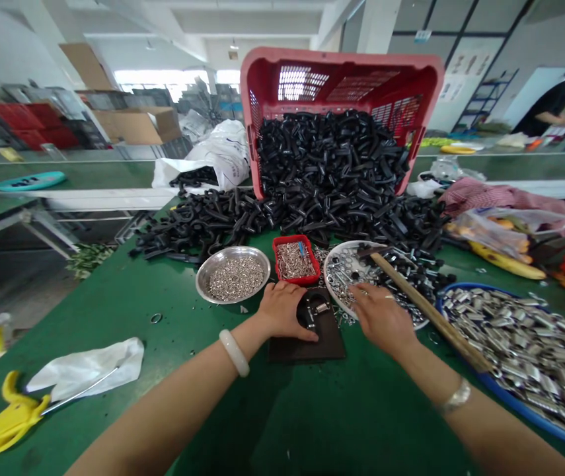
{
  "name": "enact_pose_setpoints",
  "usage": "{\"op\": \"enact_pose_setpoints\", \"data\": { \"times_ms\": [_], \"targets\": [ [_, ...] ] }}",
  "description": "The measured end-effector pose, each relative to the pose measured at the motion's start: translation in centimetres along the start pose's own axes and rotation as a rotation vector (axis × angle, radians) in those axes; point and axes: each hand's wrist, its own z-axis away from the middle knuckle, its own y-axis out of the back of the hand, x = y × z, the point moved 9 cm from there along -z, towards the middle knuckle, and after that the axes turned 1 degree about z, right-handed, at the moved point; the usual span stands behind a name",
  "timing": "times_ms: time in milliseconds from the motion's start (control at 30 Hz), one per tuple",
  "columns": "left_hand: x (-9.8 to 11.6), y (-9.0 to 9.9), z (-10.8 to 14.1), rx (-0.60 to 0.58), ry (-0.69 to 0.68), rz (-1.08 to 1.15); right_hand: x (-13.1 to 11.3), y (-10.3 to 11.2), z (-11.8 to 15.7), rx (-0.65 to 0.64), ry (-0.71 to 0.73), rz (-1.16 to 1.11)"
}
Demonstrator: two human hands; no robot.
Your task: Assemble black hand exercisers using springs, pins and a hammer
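My left hand (pixel 285 312) is closed round a curved black plastic part (pixel 304 313), pressing it onto a dark flat plate (pixel 332 340) on the bench. A small metal spring (pixel 322 307) shows beside that part, and the fingers cover some of it. My right hand (pixel 385 318) is at the left side of a white round tray (pixel 330 283) of metal eye bolts and black-headed screws. Its fingers are bent down among the eye bolts (pixel 342 270); whatever is between the fingertips is hidden. A hammer (pixel 421 301) lies across the tray, right of this hand.
A steel bowl (pixel 203 283) of small metal pieces and a red box (pixel 306 280) of pins stand behind my left hand. Black parts spill from a tipped red crate (pixel 341 61). At right is a blue basin (pixel 520 411) of metal pieces; at left, a yellow-handled tool (pixel 14 416).
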Motion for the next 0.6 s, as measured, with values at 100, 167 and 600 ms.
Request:
{"op": "enact_pose_setpoints", "data": {
  "times_ms": [100, 167, 600],
  "targets": [
    [0.1, 0.1, -0.2, 0.004, -0.024, 0.007, 6.0, 1.4, 1.2, -0.008, -0.254, 0.18],
    [0.1, 0.1, -0.2, 0.025, -0.047, 0.022, 9.3, 0.7, 2.2, -0.152, -0.344, 0.241],
    [-0.8, -0.6, 0.0, 0.003, 0.007, 0.07, 11.1, -1.0, 4.6, -0.355, -0.387, -0.716]
  ]
}}
